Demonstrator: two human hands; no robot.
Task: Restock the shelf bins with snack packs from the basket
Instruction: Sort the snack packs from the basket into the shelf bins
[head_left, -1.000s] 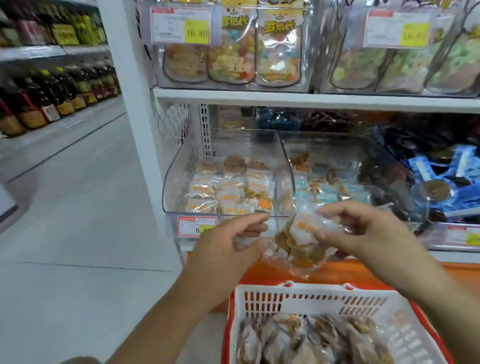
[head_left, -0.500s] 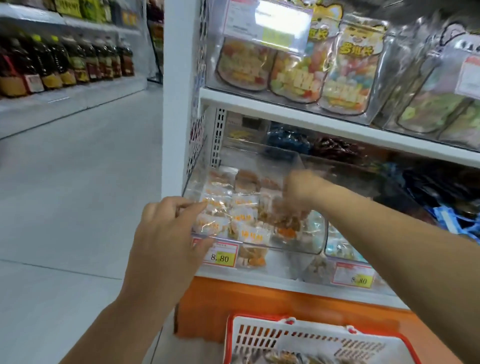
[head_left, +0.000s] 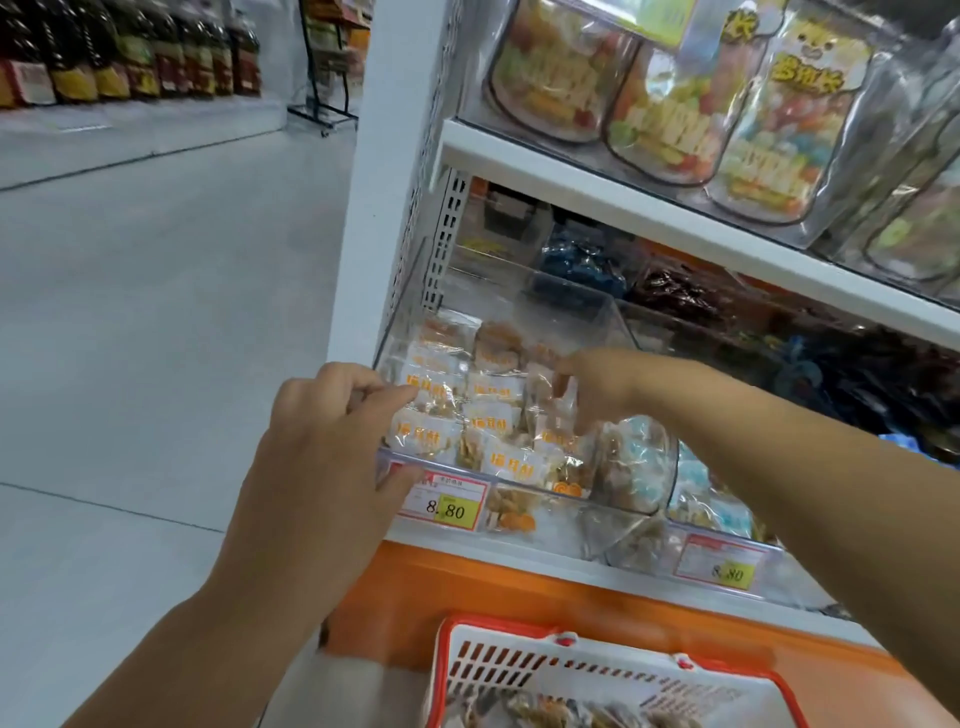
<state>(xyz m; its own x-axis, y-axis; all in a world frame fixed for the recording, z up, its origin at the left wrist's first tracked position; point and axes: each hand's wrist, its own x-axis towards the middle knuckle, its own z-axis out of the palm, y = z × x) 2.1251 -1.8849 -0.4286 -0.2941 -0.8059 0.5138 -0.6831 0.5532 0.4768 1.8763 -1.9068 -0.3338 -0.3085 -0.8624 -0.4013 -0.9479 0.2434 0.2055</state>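
Note:
A clear shelf bin (head_left: 410, 312) on the lower shelf holds several small snack packs (head_left: 493, 389) with white and orange labels. My right hand (head_left: 592, 379) reaches into the bin from the right, its fingers curled down on a snack pack (head_left: 550, 415) near the right wall; blur hides the exact grip. My left hand (head_left: 332, 447) is at the bin's front left corner, fingers curled over the wall's edge and thumb at the front lip. The red and white basket (head_left: 519, 670) sits below with more packs (head_left: 571, 717) inside.
A price tag (head_left: 449, 506) reading 8.80 hangs on the bin's front. A second bin (head_left: 722, 561) with blue-labelled packs stands to the right. Large candy bags (head_left: 670, 119) fill the shelf above. The aisle floor (head_left: 156, 312) opens to the left, with bottles (head_left: 130, 57) beyond.
Both hands held a snack pack over the basket a second ago. The right hand then carried it into the bin, and the left hand went to the bin's front corner. The view has tilted up.

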